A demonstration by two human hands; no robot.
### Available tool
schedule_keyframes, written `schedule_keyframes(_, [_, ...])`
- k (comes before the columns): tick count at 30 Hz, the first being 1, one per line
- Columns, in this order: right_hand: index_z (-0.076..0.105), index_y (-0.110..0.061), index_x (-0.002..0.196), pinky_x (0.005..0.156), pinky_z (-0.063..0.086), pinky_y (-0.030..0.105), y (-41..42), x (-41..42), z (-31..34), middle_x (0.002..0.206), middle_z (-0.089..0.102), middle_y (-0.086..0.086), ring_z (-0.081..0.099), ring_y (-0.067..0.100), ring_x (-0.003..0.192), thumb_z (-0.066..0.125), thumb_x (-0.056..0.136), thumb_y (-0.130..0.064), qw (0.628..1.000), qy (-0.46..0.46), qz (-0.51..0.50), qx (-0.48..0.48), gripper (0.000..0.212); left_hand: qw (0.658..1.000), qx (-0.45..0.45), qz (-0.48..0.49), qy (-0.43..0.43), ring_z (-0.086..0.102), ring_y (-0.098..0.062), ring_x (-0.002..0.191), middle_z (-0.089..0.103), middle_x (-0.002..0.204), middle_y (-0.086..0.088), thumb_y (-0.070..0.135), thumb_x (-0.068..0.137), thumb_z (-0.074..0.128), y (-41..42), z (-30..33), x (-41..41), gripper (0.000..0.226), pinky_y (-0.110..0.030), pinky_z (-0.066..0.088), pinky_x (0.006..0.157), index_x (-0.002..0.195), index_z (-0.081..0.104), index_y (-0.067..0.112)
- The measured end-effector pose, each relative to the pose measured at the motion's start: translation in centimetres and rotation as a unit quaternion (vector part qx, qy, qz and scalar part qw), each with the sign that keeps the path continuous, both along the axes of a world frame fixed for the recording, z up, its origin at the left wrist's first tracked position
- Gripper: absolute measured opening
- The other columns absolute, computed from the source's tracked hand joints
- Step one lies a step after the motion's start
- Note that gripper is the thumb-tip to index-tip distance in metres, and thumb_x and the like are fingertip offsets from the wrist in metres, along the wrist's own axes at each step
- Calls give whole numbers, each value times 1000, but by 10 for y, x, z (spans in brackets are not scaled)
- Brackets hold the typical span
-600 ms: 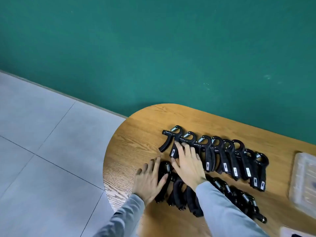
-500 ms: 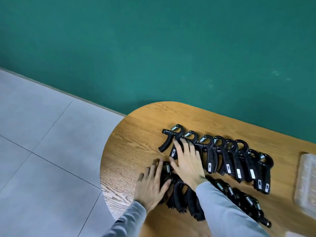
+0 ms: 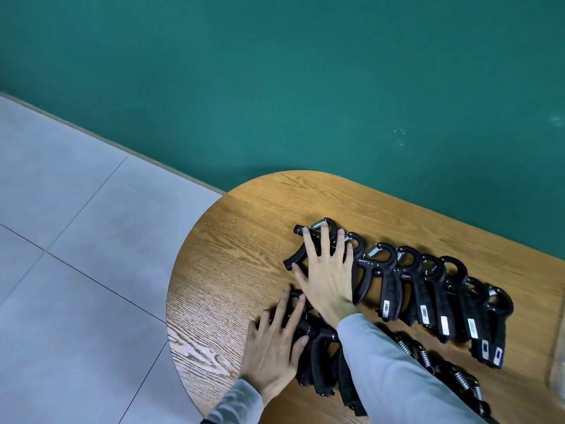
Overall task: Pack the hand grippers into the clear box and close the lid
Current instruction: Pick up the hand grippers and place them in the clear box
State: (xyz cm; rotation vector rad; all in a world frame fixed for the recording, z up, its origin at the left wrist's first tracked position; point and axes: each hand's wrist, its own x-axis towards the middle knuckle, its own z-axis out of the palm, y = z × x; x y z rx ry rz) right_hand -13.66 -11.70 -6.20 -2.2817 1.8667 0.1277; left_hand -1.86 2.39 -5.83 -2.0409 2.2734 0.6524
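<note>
Several black hand grippers (image 3: pixel 428 289) lie in a far row on the wooden table (image 3: pixel 232 255), overlapping each other, springs toward the wall. A second row of hand grippers (image 3: pixel 324 356) lies nearer me, partly hidden under my right sleeve. My right hand (image 3: pixel 327 270) rests flat, fingers spread, on the leftmost grippers of the far row. My left hand (image 3: pixel 275 344) lies flat with fingers apart on the left end of the near row. Of the clear box (image 3: pixel 558 362), only a sliver shows at the right edge.
The table's rounded left end (image 3: pixel 174 301) drops off to a grey tiled floor (image 3: pixel 76 270). A green wall (image 3: pixel 275 87) stands behind the table. Bare wood shows between the far row and the wall.
My right hand has slid forward onto the leftmost far-row grippers. The view has shifted left, so the clear box has almost left the frame.
</note>
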Motion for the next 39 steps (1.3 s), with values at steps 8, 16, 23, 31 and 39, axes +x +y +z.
schedule_keyframes(8, [2,-32,157,113,16,63,1,1,-7,164,0,15,15,53,142,25,98,-61,999,19,22,-15,69,999,40,1,5,37,-29,123,-31,159,2,51,99,25,-5,4,1,71,-49,38,97,149,-25,40])
schedule_keyframes(16, [12,-28,156,112,21,62,-4,2,-8,163,5,16,28,51,137,22,98,-62,999,22,30,-18,69,999,39,8,2,37,-27,123,-34,158,1,50,99,26,0,3,7,72,-46,37,98,150,-24,40])
schedule_keyframes(23, [9,-31,156,111,16,65,-10,16,-10,164,-3,17,30,50,137,19,92,-73,1000,20,-9,-11,77,999,33,21,8,37,-28,120,-26,161,0,49,100,24,4,4,6,69,-45,36,98,150,-22,40])
schedule_keyframes(31, [21,-32,150,110,13,67,-20,40,-10,163,-4,15,36,48,131,42,84,-64,996,-3,-87,11,76,999,19,28,10,38,-27,121,-18,164,1,50,99,25,8,2,8,68,-46,37,98,151,-18,41])
schedule_keyframes(39, [14,-32,154,114,11,64,-23,31,-16,163,-12,16,44,45,124,33,84,-63,999,10,-31,-12,79,999,-7,34,18,42,-27,118,-17,164,-1,47,99,29,13,-3,11,69,-45,41,93,154,-11,38])
